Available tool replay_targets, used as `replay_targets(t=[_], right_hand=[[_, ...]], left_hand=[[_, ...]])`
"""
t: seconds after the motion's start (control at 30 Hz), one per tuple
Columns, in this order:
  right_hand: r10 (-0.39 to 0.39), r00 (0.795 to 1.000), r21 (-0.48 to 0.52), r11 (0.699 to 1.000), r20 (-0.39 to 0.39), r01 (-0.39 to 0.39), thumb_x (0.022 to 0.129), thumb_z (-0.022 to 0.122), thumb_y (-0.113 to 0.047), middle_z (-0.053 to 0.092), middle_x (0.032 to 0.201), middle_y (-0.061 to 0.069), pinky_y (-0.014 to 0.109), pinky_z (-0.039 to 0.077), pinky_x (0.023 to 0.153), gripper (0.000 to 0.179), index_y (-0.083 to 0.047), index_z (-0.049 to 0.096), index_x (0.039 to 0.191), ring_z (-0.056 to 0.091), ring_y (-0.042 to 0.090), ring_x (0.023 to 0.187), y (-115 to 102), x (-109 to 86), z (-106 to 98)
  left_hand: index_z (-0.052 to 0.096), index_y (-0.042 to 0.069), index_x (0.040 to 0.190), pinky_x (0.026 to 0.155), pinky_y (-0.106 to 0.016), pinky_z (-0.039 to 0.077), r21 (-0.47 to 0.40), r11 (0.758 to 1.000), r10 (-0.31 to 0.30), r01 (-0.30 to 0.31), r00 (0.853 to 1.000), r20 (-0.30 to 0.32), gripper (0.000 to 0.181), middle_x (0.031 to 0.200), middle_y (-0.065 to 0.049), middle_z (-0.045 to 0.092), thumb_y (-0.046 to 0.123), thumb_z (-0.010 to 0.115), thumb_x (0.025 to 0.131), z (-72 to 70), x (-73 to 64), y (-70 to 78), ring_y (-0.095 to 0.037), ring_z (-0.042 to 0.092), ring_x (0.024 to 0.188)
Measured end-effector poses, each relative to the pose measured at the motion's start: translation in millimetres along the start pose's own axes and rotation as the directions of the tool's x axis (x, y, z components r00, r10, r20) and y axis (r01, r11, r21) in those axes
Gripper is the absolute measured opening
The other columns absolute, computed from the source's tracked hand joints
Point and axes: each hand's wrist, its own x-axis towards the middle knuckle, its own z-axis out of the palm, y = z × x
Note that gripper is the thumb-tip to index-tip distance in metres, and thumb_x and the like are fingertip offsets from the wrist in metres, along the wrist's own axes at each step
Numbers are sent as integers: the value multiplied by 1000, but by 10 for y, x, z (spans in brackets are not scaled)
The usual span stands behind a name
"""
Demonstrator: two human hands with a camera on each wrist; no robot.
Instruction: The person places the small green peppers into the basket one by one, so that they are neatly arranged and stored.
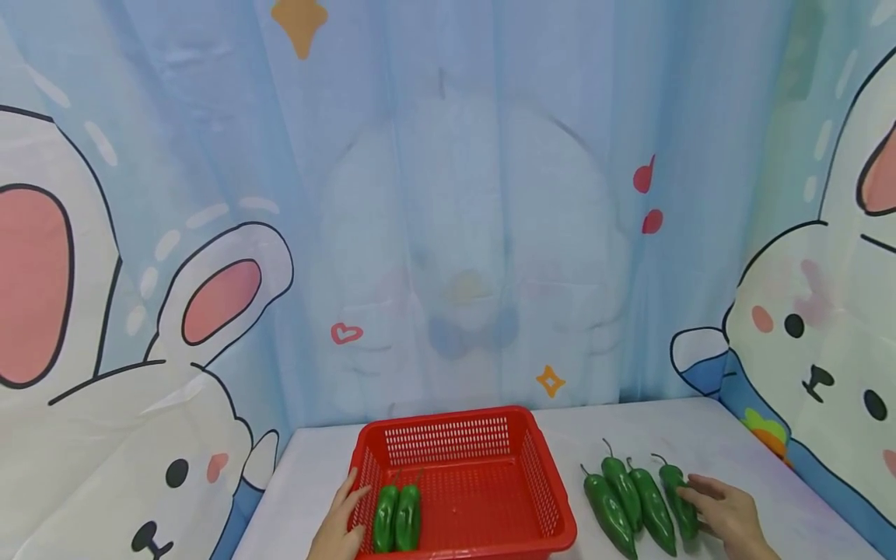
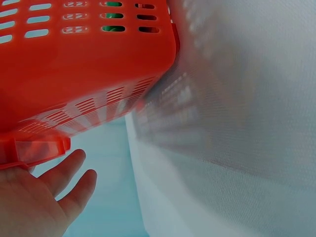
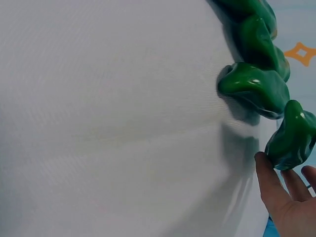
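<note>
A red plastic basket (image 1: 455, 498) stands on the table with two green chili peppers (image 1: 397, 517) lying inside at its left. My left hand (image 1: 337, 521) rests on the basket's left rim; in the left wrist view two loosely extended fingers (image 2: 74, 182) show outside it, and the thumb is hidden. Right of the basket, several more green peppers (image 1: 619, 502) lie side by side. The rightmost pepper (image 1: 677, 498) is in the fingers of my right hand (image 1: 724, 513). From the right wrist, fingertips (image 3: 260, 160) touch that pepper's (image 3: 294, 138) side; its thumb contact is hidden.
A white cloth covers the table (image 1: 315, 459). Behind it hangs a pale blue curtain (image 1: 455, 233) printed with cartoon rabbits. A strip of table separates the basket's right wall from the loose peppers.
</note>
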Motion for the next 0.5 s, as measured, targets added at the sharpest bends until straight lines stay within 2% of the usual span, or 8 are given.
replay_targets(t=[0.13, 0.23, 0.37, 0.43, 0.5], right_hand=[[-35, 999, 18, 999, -8, 35, 87, 73, -21, 40, 140, 38, 39, 57, 62, 69, 14, 44, 139, 49, 52, 118, -118, -139, -54], [-63, 998, 31, 997, -13, 63, 87, 73, -20, 42, 138, 38, 40, 58, 63, 68, 16, 45, 137, 57, 49, 108, -215, -235, -91], [-90, 996, 55, 994, -6, 90, 86, 73, -18, 49, 130, 39, 42, 59, 68, 67, 18, 45, 135, 67, 31, 82, -314, -325, -136], [-99, 995, 64, 993, 0, 99, 86, 73, -18, 52, 126, 39, 42, 59, 68, 67, 18, 45, 135, 66, 22, 76, -350, -352, -152], [-101, 995, 71, 992, 1, 101, 86, 73, -18, 53, 125, 39, 41, 59, 67, 68, 18, 44, 136, 66, 20, 75, -379, -369, -161]], left_hand=[[52, -4, 138, 99, -66, 37, -1, 1000, 8, -8, 1000, -5, 61, 158, -24, 20, -5, 56, 77, 4, -5, -12, -53, 23, 140], [52, -3, 138, 99, -66, 37, -6, 1000, 10, -10, 1000, -7, 62, 159, -24, 20, -4, 56, 77, 4, 3, -15, -52, 23, 140], [52, -4, 137, 98, -66, 38, -2, 1000, 23, -23, 1000, -18, 62, 158, -24, 21, -4, 56, 76, 15, 2, -23, -52, 24, 140], [53, -4, 137, 98, -66, 38, 4, 1000, 31, -31, 999, -25, 61, 158, -24, 21, -5, 56, 76, 25, -3, -32, -52, 24, 140], [53, -5, 136, 99, -66, 38, 6, 999, 35, -35, 999, -28, 61, 158, -25, 21, -4, 56, 76, 33, -6, -38, -53, 24, 139]])
